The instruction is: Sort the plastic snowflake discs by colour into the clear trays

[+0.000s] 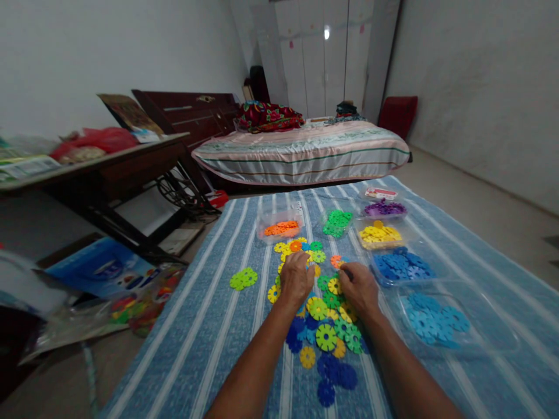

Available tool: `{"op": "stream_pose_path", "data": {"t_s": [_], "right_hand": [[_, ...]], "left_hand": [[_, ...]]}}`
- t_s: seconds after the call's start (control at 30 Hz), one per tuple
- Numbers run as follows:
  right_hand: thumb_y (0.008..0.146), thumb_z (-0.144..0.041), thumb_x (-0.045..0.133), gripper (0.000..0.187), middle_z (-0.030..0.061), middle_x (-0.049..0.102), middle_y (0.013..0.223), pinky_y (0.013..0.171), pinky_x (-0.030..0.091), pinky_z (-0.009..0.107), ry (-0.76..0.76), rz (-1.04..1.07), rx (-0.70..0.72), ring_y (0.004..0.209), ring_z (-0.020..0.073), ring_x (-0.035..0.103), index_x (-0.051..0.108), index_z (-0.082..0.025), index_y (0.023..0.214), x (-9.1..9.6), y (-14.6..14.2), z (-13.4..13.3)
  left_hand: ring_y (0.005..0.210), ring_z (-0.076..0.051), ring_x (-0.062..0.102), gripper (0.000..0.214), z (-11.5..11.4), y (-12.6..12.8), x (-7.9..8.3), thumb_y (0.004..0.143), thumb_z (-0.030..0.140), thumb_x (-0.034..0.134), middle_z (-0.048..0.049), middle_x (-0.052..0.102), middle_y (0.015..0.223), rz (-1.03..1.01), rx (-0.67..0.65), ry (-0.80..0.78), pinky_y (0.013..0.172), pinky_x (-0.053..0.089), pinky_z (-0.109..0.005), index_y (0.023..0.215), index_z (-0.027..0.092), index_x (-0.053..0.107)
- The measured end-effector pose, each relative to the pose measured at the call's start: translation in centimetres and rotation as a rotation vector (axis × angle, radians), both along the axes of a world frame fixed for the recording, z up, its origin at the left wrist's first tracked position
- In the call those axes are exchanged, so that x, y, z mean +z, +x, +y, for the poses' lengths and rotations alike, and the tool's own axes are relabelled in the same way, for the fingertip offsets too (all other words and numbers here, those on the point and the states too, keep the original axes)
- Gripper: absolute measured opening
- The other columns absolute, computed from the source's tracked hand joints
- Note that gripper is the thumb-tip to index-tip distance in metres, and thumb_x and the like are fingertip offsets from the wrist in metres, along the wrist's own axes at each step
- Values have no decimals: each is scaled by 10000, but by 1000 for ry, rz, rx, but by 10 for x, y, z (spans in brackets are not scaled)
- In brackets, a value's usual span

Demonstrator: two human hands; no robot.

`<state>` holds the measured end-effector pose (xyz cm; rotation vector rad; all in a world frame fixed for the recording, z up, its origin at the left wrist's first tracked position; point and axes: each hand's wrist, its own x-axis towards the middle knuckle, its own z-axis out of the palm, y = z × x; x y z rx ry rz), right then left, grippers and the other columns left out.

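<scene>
A loose heap of colourful snowflake-shaped plastic discs lies on a blue striped mat in front of me. My left hand rests knuckles-up on the far part of the heap, fingers curled down onto the pieces. My right hand sits just to its right, fingers bent and pinched at a small disc by an orange piece. What each hand grips is hidden under the fingers. Two light green discs lie apart to the left.
Clear tubs hold sorted discs: orange, green, purple, yellow, dark blue, light blue. A bed stands beyond the mat, a dark table and floor clutter at left.
</scene>
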<state>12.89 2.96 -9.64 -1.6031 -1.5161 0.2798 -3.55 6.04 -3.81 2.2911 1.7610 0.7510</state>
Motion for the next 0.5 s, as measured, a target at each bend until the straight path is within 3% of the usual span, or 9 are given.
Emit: {"op": "stream_pose_path", "data": {"t_s": [0.1, 0.23, 0.4, 0.5], "right_hand": [[856, -320, 460, 271, 58, 692, 849, 759, 383, 312, -4, 10, 3, 822, 203, 579, 696, -187, 848, -1, 0, -1], [850, -323, 461, 270, 62, 699, 869, 765, 395, 314, -1, 30, -2, 825, 206, 587, 695, -189, 861, -1, 0, -1], [853, -343, 461, 276, 63, 700, 865, 764, 396, 320, -7, 18, -5, 835, 212, 591, 694, -194, 852, -1, 0, -1], [852, -345, 461, 279, 62, 703, 868, 767, 394, 322, -18, 21, -11, 832, 213, 588, 694, -190, 856, -1, 0, -1]], "left_hand": [[1351, -298, 449, 375, 2, -7, -2, 890, 280, 593, -143, 570, 1389, 137, 20, -90, 1135, 336, -452, 1243, 152, 599], [1439, -329, 325, 527, -3, -1, -3, 920, 397, 573, -152, 438, 1518, 252, -12, -246, 1173, 234, -542, 1377, 150, 488], [1395, -301, 388, 364, -18, 2, -5, 927, 362, 572, -92, 527, 1450, 277, -120, -204, 1151, 222, -570, 1267, 235, 551], [1248, -264, 524, 182, -21, 1, -1, 934, 284, 549, -62, 663, 1244, 258, -179, -157, 1131, 240, -540, 1093, 228, 618]]}}
